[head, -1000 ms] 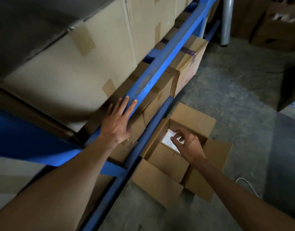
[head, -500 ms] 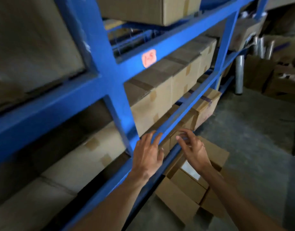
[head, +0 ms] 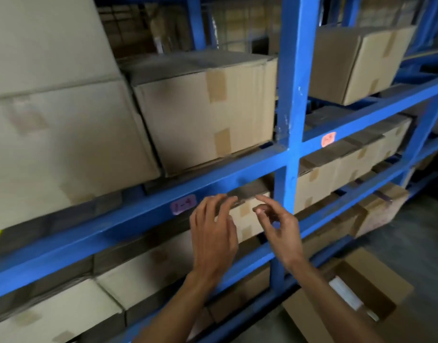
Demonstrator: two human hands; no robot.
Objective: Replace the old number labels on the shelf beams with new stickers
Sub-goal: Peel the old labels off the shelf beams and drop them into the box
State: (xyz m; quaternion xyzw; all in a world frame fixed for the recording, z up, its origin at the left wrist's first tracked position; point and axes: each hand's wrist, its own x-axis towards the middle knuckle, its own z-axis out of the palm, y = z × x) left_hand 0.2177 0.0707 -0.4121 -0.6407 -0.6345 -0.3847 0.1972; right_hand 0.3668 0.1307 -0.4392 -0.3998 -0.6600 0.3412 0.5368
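Taped cardboard boxes [head: 203, 112] on shelves, open cardboard box [head: 356, 300] on concrete floor [head: 420, 243]

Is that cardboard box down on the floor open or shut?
Open. The floor box has its flaps folded outward, and white sheets show inside.

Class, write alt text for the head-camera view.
Two bare hands, left hand and right hand, reach toward a pink "1-4" label on a blue shelf beam. Cardboard boxes fill the shelves.
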